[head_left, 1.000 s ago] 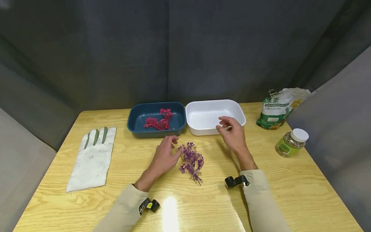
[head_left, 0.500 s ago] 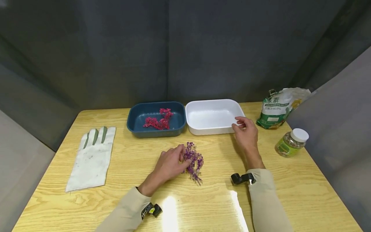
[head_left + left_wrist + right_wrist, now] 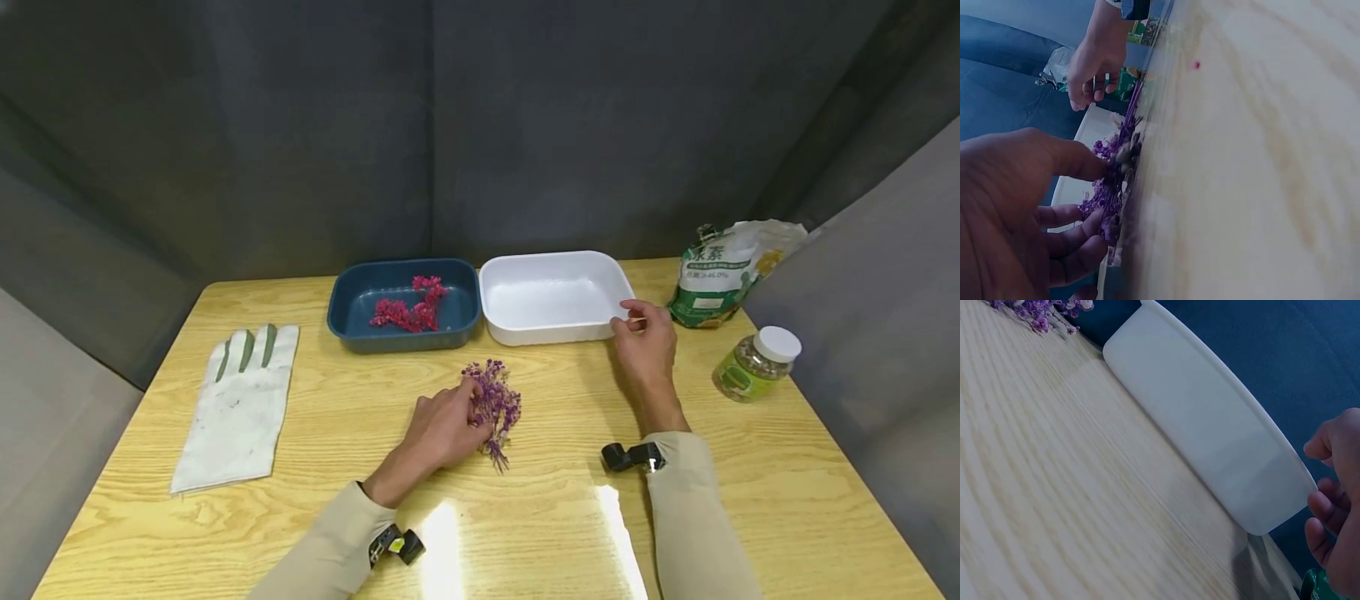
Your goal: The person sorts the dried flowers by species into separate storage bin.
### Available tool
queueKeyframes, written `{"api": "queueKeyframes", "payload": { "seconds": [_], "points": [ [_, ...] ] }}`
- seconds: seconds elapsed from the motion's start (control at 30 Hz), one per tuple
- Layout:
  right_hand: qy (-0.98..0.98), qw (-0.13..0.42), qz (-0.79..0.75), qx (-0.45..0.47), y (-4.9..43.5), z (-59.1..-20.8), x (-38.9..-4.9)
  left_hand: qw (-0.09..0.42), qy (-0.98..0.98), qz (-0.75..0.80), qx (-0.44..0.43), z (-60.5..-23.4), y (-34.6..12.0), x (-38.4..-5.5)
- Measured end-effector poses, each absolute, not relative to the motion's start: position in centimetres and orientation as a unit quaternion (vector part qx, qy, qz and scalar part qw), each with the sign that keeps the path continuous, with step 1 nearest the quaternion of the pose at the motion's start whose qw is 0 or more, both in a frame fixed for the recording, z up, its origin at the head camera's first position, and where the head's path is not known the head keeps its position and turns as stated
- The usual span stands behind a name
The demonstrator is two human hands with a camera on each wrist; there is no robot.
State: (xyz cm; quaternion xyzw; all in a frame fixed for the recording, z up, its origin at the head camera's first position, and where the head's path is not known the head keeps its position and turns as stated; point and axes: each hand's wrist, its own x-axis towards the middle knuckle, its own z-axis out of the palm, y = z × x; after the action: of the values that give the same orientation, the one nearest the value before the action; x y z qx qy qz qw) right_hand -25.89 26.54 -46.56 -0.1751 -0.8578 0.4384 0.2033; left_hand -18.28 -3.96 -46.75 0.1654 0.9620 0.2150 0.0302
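My left hand [image 3: 447, 423] pinches a small bunch of purple dried flowers [image 3: 504, 406] lying on the wooden table, stems toward me. In the left wrist view the thumb [image 3: 1079, 159] is on one side of the bunch and the bent fingers [image 3: 1079, 247] are on the other. My right hand [image 3: 647, 343] is at the front right corner of a white plastic basin [image 3: 551, 335]. In the right wrist view its fingertips [image 3: 1317, 503] are right at the corner of the rim, with a gap between thumb and fingers.
A dark blue basin [image 3: 405, 340] with red dried flowers [image 3: 408, 315] stands left of the white one. A white work glove [image 3: 236, 417] lies at the left. At the right are a green and white bag [image 3: 712, 283] and a white-lidded jar [image 3: 753, 367]. A dark curtain [image 3: 315, 142] hangs behind.
My left hand has come down onto the purple flowers and gripped them; their stems have shifted slightly left. My right hand has moved right, from over the white basin's front edge to its corner.
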Motion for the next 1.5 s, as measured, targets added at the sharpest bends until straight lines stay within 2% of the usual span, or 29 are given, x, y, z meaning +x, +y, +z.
{"api": "queueKeyframes", "payload": {
  "seconds": [0.43,0.73,1.1,1.37,1.5],
  "points": [
    [-0.856,0.152,0.447,-0.21,26.9,-46.7,-25.9,0.023,0.961,0.23,0.154,-46.6,-3.9,-18.2],
    [-0.856,0.153,0.447,-0.209,26.9,-46.8,-25.8,0.015,0.964,0.216,0.156,-46.7,-4.0,-18.1],
    [-0.857,0.144,0.45,-0.207,26.9,-46.9,-25.8,0.053,0.949,0.286,0.12,-46.7,-4.0,-18.3],
    [-0.859,0.149,0.447,-0.202,26.8,-47.1,-25.8,0.033,0.937,0.331,0.107,-46.1,-4.3,-18.6],
    [-0.86,0.148,0.446,-0.201,26.7,-46.9,-25.9,0.067,0.949,0.287,0.115,-45.2,-4.9,-18.6]
  ]
}}
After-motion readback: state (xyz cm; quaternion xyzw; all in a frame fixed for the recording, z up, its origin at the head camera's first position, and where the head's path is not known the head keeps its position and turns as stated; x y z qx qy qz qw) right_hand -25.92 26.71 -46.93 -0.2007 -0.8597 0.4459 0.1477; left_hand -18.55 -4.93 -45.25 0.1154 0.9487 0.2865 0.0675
